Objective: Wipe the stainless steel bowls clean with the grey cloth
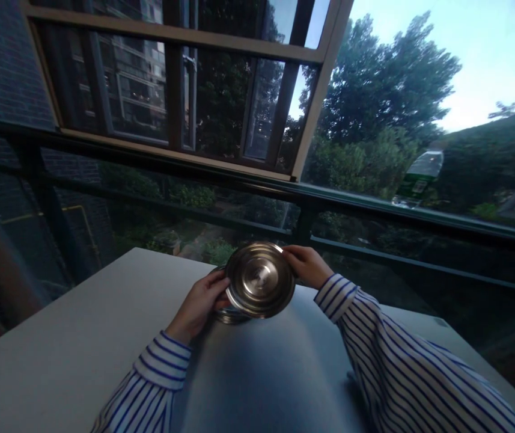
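A round, shiny stainless steel dish is held up before me, tilted so that its ringed inner face shows. On its upper right rim my right hand is closed, thumb in front and fingers curled. My left hand grips its left edge with the thumb over the rim. A second metal rim shows behind and below the dish, close to my left fingers. Most of that piece is hidden, so I cannot tell its full shape.
Under my hands lies a smooth blue-grey surface beside the white table top. Past the table's far edge run a dark railing and a framed window. A plastic bottle with a green label stands at the ledge on the right.
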A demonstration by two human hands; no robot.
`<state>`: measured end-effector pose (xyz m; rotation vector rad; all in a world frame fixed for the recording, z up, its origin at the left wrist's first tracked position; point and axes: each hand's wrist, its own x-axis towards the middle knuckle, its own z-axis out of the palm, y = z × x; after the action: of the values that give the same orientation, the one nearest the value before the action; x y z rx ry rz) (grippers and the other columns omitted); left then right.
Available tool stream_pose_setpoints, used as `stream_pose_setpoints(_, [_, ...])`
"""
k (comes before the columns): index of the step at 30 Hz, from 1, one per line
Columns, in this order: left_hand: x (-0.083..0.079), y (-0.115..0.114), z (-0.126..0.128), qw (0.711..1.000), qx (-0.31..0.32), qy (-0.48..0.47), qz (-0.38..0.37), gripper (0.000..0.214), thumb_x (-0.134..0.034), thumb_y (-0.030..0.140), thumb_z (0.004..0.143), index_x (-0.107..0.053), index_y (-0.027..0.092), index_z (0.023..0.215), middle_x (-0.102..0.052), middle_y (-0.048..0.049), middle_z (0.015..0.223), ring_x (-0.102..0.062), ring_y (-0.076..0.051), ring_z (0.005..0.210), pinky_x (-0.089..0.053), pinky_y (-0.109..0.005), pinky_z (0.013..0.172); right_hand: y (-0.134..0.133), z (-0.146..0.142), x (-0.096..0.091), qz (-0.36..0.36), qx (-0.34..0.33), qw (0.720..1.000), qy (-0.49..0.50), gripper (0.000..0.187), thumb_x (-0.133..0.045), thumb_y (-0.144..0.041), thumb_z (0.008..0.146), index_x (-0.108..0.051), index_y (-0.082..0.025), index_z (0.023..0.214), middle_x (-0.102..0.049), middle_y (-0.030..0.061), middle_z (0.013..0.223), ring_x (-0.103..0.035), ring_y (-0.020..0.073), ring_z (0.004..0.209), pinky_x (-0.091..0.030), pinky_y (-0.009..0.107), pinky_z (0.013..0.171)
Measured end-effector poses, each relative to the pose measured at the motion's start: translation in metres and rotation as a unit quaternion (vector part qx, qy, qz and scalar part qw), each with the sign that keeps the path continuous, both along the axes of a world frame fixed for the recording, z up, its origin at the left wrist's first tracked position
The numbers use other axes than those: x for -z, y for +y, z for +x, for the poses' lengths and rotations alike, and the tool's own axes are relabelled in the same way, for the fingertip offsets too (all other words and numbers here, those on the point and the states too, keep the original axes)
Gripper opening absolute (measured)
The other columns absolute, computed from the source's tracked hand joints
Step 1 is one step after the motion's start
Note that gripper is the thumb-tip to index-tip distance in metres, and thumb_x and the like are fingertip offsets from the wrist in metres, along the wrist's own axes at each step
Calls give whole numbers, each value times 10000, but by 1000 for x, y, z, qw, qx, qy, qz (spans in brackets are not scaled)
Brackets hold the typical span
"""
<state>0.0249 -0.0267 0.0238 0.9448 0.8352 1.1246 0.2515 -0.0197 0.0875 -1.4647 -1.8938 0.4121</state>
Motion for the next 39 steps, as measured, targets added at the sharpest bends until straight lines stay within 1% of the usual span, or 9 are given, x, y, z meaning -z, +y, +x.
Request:
stream_pose_setpoints(5, [-1,-16,21,997,75,24,8,304,-591,191,709,-588,164,1011,-594,28,556,-562,-90,487,-490,-215,512,-23,26,-2,-57,17,998,-18,286,-437,-322,808,-634,-154,930,-619,13,678,-557,120,604,-451,220,552])
stream_pose_setpoints(8, [2,-26,36,995,82,51,-9,306,-596,190,698,-597,165,1003,-617,13,582,-588,-103,511,-493,-223,525,-40,46,5,-111,24,993,-14,295,-426,-303,816,-606,-146,990,-600,10,660,-540,97,530,-446,189,457])
stream_pose_setpoints(13, [15,-42,62,992,71,86,-53,251,-607,172,687,-604,153,937,-650,-17,663,-615,-124,534,-502,-248,542,-72,76,29,-182,38,983,-4,345,-415,-206,806,-519,-123,1124,-621,38,712,-577,111,576,-455,178,417])
stream_pose_setpoints(20, [36,-64,92,985,89,126,-75,217,-568,177,724,-585,115,931,-626,-16,618,-589,-112,468,-499,-253,509,-102,99,62,-202,28,979,-27,279,-400,-170,787,-604,-133,974,-643,32,705,-600,124,642,-473,207,526])
stream_pose_setpoints(24, [46,-65,98,984,99,128,-76,221,-565,181,726,-580,102,931,-639,-41,643,-611,-137,503,-511,-276,531,-109,105,67,-173,59,981,-61,343,-449,-170,757,-567,-102,1072,-652,99,914,-596,179,847,-443,308,781])
stream_pose_setpoints(26, [50,-63,99,983,99,128,-81,214,-567,177,722,-582,104,923,-651,-55,670,-627,-152,532,-520,-297,557,-116,111,67,-159,77,982,-72,375,-457,-192,759,-545,-106,1113,-624,116,1011,-571,196,928,-406,324,844])
stream_pose_setpoints(30, [56,-62,101,983,100,137,-71,226,-573,171,716,-574,105,932,-660,-69,706,-634,-155,556,-527,-309,596,-142,127,71,-160,104,978,-80,407,-468,-285,774,-526,-113,1139,-619,118,1012,-569,203,923,-409,327,834])
stream_pose_setpoints(35, [59,-67,108,981,89,162,-66,195,-546,153,728,-573,86,909,-653,-81,670,-627,-149,553,-519,-279,565,-173,140,98,-204,131,968,-73,564,-552,-410,709,-493,-99,1176,-620,138,984,-593,214,836,-450,334,750])
stream_pose_setpoints(39, [58,-66,108,977,69,197,-52,236,-568,207,713,-584,77,909,-652,-94,686,-623,-162,569,-511,-291,568,-178,139,114,-200,127,970,-56,415,-541,-294,709,-574,-94,1071,-630,136,969,-579,231,875,-434,350,783])
